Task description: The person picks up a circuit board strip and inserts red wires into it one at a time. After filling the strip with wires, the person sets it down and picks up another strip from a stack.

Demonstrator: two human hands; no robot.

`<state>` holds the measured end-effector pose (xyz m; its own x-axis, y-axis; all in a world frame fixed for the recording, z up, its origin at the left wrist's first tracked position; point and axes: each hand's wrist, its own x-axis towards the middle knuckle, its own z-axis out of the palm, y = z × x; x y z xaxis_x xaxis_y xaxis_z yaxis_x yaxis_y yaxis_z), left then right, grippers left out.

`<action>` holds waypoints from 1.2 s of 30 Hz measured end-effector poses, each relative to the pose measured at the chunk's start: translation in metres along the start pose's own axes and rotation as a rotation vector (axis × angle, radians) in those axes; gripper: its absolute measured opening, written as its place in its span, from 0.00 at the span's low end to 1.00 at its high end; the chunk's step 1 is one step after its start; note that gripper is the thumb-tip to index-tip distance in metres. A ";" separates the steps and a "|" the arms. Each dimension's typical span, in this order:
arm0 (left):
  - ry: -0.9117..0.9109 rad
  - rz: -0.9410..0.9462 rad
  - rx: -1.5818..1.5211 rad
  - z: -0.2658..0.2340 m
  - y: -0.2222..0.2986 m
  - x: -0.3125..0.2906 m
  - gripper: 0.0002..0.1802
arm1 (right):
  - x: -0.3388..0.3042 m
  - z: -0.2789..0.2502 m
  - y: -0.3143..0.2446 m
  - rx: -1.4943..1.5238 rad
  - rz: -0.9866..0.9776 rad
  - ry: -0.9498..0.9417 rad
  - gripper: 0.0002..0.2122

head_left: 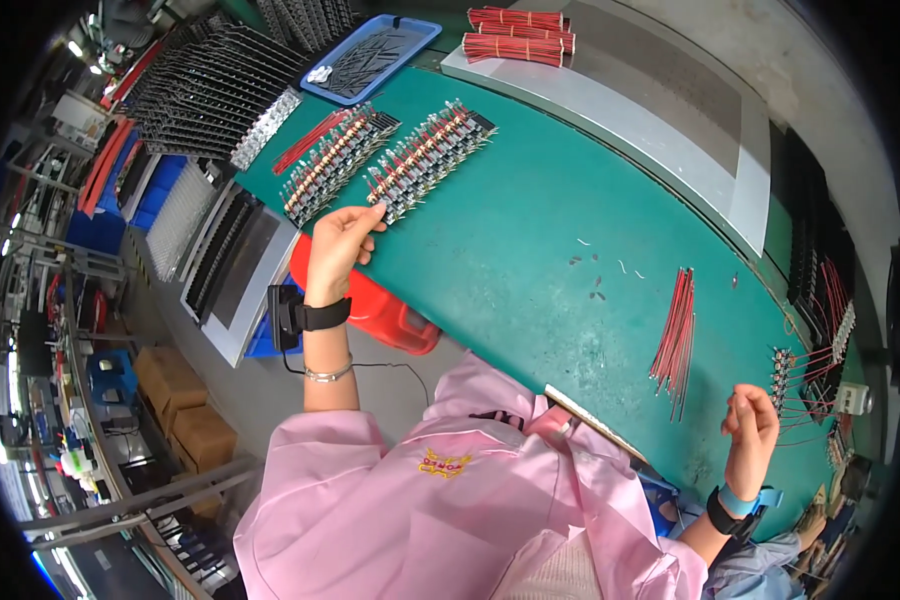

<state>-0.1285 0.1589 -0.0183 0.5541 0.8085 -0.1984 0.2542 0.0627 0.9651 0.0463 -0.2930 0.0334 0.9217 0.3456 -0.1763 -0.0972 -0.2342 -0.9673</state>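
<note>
On the green table (530,240), the left hand (342,240) pinches the near end of a row of wired parts (425,160) at the table's far left. The right hand (752,430), fingers curled, grips thin red wires (805,405) at the table's right edge, just right of a loose wire bundle (675,335).

Connector rows (385,165) left — wires (675,340) right

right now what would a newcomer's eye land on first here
The green mat covering the bench, with rows of small wired parts at its far left, where the left hand touches them. A loose bundle of red wires lies to the right, near the right hand.
</note>
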 end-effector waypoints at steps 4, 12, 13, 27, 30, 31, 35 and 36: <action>-0.024 -0.033 -0.084 -0.001 -0.002 0.000 0.10 | 0.000 0.023 -0.013 -0.058 -0.005 -0.104 0.06; -0.170 -0.057 -0.411 0.008 0.003 -0.001 0.08 | 0.002 0.044 -0.026 -0.066 -0.012 -0.258 0.05; -0.197 -0.054 -0.410 0.011 0.006 -0.002 0.07 | 0.001 0.045 -0.026 -0.065 -0.012 -0.251 0.05; -0.351 -0.010 -0.678 0.094 0.019 -0.051 0.03 | 0.023 0.073 -0.025 0.063 -0.004 -0.373 0.05; -0.400 -0.029 -0.732 0.118 0.026 -0.072 0.05 | 0.049 0.064 -0.021 0.166 0.006 -0.308 0.07; -0.433 -0.042 -0.727 0.123 0.028 -0.078 0.05 | 0.058 0.060 -0.021 0.170 0.013 -0.274 0.07; -0.676 -0.105 -0.661 0.137 0.030 -0.099 0.06 | 0.092 0.053 -0.031 0.198 0.026 -0.157 0.11; -0.766 -0.129 -0.651 0.142 0.028 -0.102 0.06 | 0.097 0.051 -0.033 0.171 0.074 -0.153 0.12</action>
<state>-0.0653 -0.0053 0.0049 0.9705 0.1942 -0.1430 -0.0068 0.6147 0.7887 0.1198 -0.2050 0.0384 0.8431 0.4700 -0.2613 -0.2372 -0.1110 -0.9651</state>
